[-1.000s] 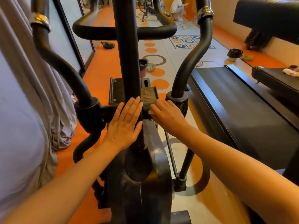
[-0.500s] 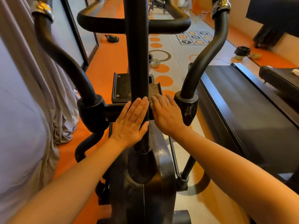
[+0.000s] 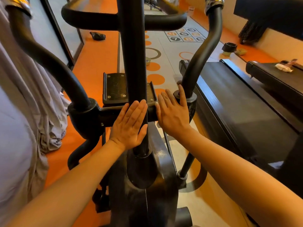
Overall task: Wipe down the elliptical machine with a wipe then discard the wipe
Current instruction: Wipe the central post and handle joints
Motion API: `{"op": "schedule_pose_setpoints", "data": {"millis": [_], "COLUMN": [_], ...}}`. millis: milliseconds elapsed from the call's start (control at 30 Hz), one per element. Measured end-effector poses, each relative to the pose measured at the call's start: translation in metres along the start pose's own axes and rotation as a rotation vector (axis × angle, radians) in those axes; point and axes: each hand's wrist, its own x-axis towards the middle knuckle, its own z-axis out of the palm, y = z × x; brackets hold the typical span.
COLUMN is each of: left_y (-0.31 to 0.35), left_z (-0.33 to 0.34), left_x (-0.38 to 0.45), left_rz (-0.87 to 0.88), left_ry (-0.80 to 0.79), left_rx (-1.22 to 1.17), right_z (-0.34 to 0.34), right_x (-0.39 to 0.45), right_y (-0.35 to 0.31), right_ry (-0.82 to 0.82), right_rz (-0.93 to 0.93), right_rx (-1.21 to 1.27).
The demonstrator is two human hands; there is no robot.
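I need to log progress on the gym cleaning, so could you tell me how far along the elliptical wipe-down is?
Midway, it seems. Nothing shows which parts are already clean. In hand: the left hand rests flat on the central post, while the right hand presses flat on the crossbar beside the right pivot hub; a pale sliver at its fingers may be the wipe. Left: discarding the wipe.

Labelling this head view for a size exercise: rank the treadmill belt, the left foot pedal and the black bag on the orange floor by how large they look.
1. Treadmill belt, largest.
2. Foot pedal.
3. Black bag, smallest, though it lies farther away, so its true size is unsure.
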Motion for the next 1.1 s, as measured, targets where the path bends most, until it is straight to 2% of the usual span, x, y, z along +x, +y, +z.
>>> {"op": "schedule_pose_setpoints", "data": {"millis": [67, 200, 367, 500, 600, 700, 800, 900, 1033, 1100], "left_y": [-0.001, 0.0, 0.001, 0.002, 0.002, 0.001, 0.0, 0.001, 0.001, 0.001], "left_z": [0.0, 0.001, 0.0, 0.0, 0.002, 0.003, 0.002, 0.001, 0.004, 0.005], "left_x": [0.0, 0.0, 0.0, 0.001, 0.0, -0.001, -0.002, 0.0, -0.001, -0.001], "left_rz": [0.004, -0.003, -0.014, -0.012, -0.003, -0.003, -0.002, -0.005, -0.006, -0.01], "left_ry": [0.005, 0.01, 0.022, 0.026, 0.031, 0.026, 0.023, 0.023, 0.035, 0.039], "left_rx": [0.0, -0.019, -0.036, -0.025, -0.034, -0.04, -0.032, -0.035, -0.035, -0.039], "right_z": [0.003, 0.011, 0.008, 0.006, 0.008, 0.007, 0.004, 0.001, 0.004, 0.008], "right_x": [0.0, 0.002, -0.004, -0.011, -0.001, 0.004, -0.002, -0.006, -0.006, -0.004], "right_y": [-0.009, -0.024, -0.011, -0.019, -0.038, -0.034, -0.012, 0.0, -0.017, -0.028], "right_ry": [0.032, 0.062, 0.094, 0.144, 0.163, 0.11, 0.063, 0.053, 0.066, 0.07], "right_rz": [0.037, -0.007, -0.053, 0.123, 0.212, 0.112, -0.022, 0.053, 0.167, 0.148], "right_rx": [0.058, 0.208, 0.148, 0.103, 0.249, 0.375, 0.217, 0.009, 0.105, 0.209]}}
